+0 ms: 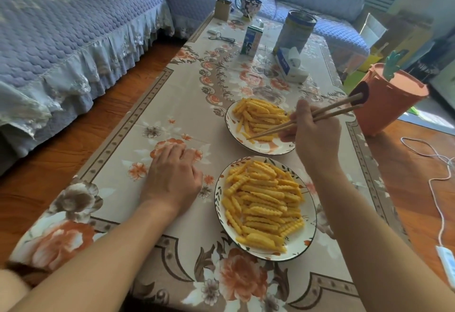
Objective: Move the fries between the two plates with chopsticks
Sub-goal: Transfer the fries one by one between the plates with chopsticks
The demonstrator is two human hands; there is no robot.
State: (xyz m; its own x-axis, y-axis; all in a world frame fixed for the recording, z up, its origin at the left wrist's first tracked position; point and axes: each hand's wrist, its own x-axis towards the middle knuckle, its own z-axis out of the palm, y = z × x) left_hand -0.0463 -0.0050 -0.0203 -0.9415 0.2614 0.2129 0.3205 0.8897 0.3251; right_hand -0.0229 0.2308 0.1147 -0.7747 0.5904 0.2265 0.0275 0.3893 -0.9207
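Two white plates with leafy rims stand on the flowered tablecloth. The far plate point(267, 148) holds a heap of yellow crinkle-cut fries point(258, 117). The near plate point(299, 245) carries a wider spread of the same fries point(263, 203). My right hand point(315, 134) grips a pair of wooden chopsticks point(327, 114) over the far plate's right side. Their tips reach down among the fries at that plate's near edge. My left hand point(172, 176) rests palm down on the cloth, left of the near plate, holding nothing.
Further back on the table point(147, 139) stand a milk carton point(251, 41), a tall tin point(294, 33), a tissue pack point(290, 65), a flowered mug point(248, 6) and a small box point(222, 9). An orange bin point(389, 105) sits right of the table. A blue sofa point(61, 28) lies left, a white cable point(438, 188) on the floor right.
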